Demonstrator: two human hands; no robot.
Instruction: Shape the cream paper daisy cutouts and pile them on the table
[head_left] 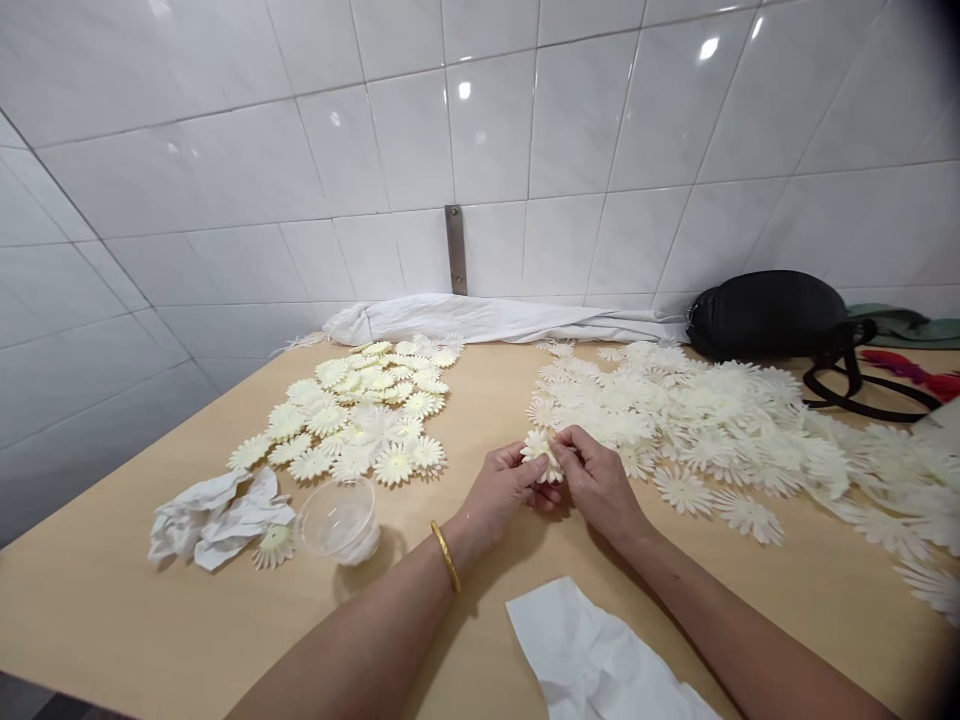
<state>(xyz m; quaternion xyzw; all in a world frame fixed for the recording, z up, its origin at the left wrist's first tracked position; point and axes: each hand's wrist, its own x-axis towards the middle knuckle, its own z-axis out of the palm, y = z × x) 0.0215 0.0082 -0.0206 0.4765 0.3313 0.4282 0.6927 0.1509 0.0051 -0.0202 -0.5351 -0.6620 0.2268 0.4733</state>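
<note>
Just above the pale wooden tabletop (pixel 480 420), one cream artificial daisy (pixel 540 455) held pinched between left hand (pixel 504 487) and right hand (pixel 596 478), likely light, thin-petalled and easily creased, so best taken at its centre rather than by the petal tips.

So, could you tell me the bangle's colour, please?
The bangle is gold; the head view shows it best.

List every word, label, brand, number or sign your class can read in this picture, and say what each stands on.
None readable: the cream flower cutout in the left hand and right hand, the gold bangle, the black bag and the crumpled tissue show no words, numbers or marks.
</note>
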